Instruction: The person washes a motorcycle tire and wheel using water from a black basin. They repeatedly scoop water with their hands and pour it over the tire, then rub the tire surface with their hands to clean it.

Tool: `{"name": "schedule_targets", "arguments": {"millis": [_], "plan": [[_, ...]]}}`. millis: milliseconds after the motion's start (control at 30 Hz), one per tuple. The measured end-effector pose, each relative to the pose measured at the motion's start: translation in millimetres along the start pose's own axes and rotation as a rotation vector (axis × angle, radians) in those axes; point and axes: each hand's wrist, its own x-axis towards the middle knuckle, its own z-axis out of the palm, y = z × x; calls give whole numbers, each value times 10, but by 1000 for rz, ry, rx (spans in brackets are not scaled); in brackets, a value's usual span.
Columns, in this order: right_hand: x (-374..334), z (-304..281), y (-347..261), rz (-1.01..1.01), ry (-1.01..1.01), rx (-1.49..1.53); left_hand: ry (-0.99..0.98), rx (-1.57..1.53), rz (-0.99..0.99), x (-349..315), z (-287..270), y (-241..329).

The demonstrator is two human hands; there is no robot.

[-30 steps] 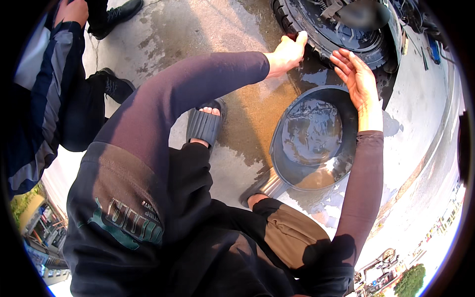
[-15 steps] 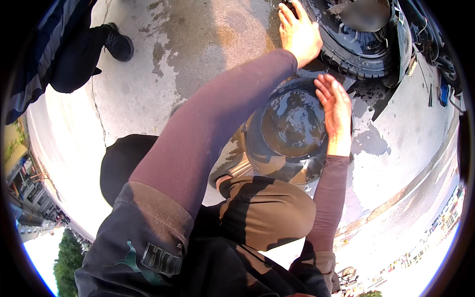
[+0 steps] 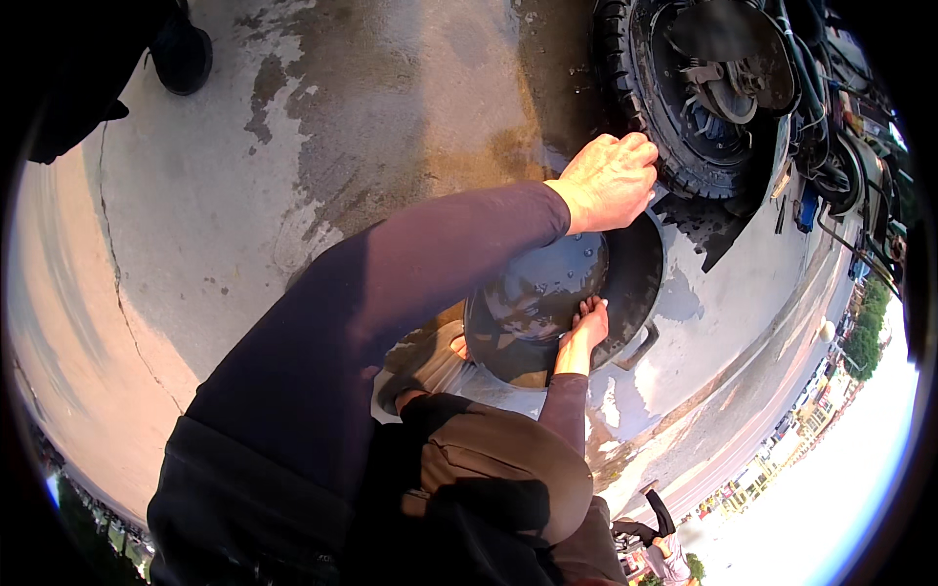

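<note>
My left hand [image 3: 614, 183] is closed, its fingers curled, over the far edge of a black basin of water [image 3: 640, 283]. Its knuckles overlap the lower edge of a black knobby tyre [image 3: 699, 174] in view; whether they touch it I cannot tell. Anything inside that hand is hidden. Lower down, my right hand [image 3: 583, 332] bends in over the basin with its fingers drawn together near the water. What it holds, if anything, is too small to make out. The tyre sits on a dark wheel with its hub and metal parts exposed.
Beside the wheel are cables and other motorbike parts [image 3: 831, 161]. A dark shoe [image 3: 183, 61] of another person is at the upper left. My bent knee [image 3: 508, 459] is close below the basin. Wet patches mark the concrete ground [image 3: 225, 234].
Both hands were open; now their fingers are curled in. My left hand is lower in view, by the tyre's lower edge. My right hand has moved from the basin's right side over the water.
</note>
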Motion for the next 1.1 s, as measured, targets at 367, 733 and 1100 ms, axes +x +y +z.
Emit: {"name": "schedule_targets", "arguments": {"millis": [367,733,1100], "plan": [[-695,1077,-1400,373,-1300,1069,-40,-773,-1103,305,-124,-484],[-847,2195,-3069,-79,-1097,299,355,-818,-1103,542,-110,-752],[-618,1343,-2704,-139,-1007,246,-61,-886,-1175,382,105,-256]]}}
